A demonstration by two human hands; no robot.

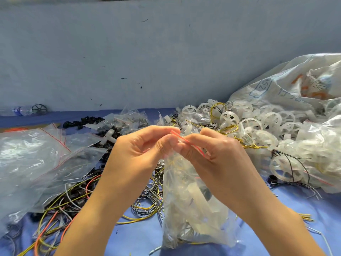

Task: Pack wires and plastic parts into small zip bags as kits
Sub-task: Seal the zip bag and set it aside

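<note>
A small clear zip bag (191,206) with a red zip strip hangs in the middle of the view, holding white plastic parts and thin wires. My left hand (136,154) pinches the left end of the red strip between thumb and fingers. My right hand (217,156) pinches the same strip a little further right, its fingers curled over the bag's top. Loose yellow, black and orange wires (73,204) lie on the blue table beneath and to the left.
Empty zip bags (33,159) are piled at left. Behind the hands lie small filled bags (129,119) and black parts (83,121). White plastic wheels (258,124) heap at right beside a large white sack (287,85). A grey wall (147,52) stands behind.
</note>
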